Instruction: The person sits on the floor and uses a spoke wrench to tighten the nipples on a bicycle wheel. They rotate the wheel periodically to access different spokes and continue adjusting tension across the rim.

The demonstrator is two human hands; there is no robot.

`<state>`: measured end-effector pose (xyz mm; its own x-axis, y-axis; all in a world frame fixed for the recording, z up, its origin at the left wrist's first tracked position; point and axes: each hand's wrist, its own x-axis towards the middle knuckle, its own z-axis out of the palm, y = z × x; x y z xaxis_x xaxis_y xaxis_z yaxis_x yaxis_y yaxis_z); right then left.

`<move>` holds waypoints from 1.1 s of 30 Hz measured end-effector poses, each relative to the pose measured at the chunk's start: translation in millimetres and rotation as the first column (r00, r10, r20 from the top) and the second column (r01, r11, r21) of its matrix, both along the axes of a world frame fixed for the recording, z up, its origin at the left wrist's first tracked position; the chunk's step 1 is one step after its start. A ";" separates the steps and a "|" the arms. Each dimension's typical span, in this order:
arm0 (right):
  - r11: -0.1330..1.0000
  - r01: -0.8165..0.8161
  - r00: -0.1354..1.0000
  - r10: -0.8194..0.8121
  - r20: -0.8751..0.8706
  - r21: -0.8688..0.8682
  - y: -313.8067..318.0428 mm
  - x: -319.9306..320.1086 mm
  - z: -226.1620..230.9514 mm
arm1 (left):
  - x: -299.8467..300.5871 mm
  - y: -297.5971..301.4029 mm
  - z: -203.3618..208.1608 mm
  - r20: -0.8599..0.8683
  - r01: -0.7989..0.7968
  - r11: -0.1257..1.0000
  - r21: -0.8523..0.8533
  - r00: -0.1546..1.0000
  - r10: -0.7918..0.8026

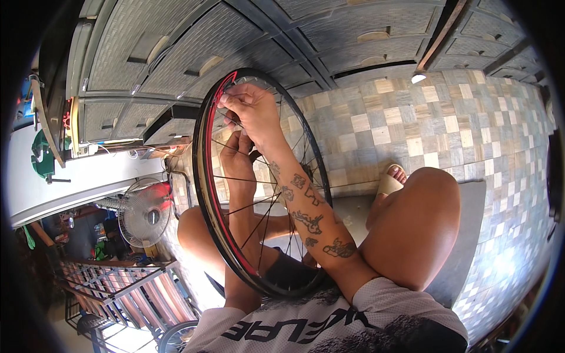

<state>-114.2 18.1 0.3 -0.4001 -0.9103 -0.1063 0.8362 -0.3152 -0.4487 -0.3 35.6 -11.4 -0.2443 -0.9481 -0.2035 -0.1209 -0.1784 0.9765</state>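
A bicycle wheel stands upright between my legs, its black rim marked with red and laced with thin dark spokes. My right hand is at the upper part of the rim, thumb and fingers pinched together by its inner edge. Whatever sits in that pinch is too small to make out. Just below, among the spokes, my left hand has its fingers curled closed; what they grip is hidden. My right forearm crosses in front of the wheel and covers part of the spokes and the hub area.
Grey woven-pattern drawers stand close beyond the wheel. A fan is at the left, near a green clamp-like tool on a white table. A metal rack stands lower left. Checkered floor tiles and a grey mat lie right.
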 end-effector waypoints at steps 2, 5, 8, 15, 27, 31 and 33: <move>1.000 -0.023 1.000 0.023 0.002 -0.021 -0.3 -2.8 -1.8 | -0.1 -2.3 0.8 0.159 0.127 0.962 -0.241 0.983 -0.089; 0.997 -0.078 0.997 0.078 0.000 -0.019 0.6 -8.4 -4.7 | -1.1 -3.4 3.4 0.207 0.160 0.956 -0.245 0.972 -0.110; 0.995 -0.102 0.995 0.102 -0.008 -0.002 3.4 -14.8 -5.2 | -2.8 -2.1 6.3 0.155 0.188 0.962 -0.198 0.975 -0.158; 0.999 -0.042 0.997 0.043 -0.060 0.014 13.5 -14.6 1.1 | -0.7 5.2 6.3 0.185 0.186 0.976 -0.115 0.969 -0.163; 0.969 -0.197 0.975 0.209 0.069 -0.151 3.9 -20.0 -14.0 | -0.4 5.1 2.6 0.144 0.096 0.988 -0.124 0.987 -0.078; 0.959 -0.237 0.968 0.246 0.040 -0.156 4.2 -24.4 -13.2 | -0.3 5.3 2.2 0.140 0.097 0.986 -0.135 0.987 -0.078; 0.954 -0.252 0.960 0.267 0.081 -0.160 5.1 -24.0 -14.0 | 0.2 6.1 1.5 0.146 0.097 0.986 -0.134 0.986 -0.078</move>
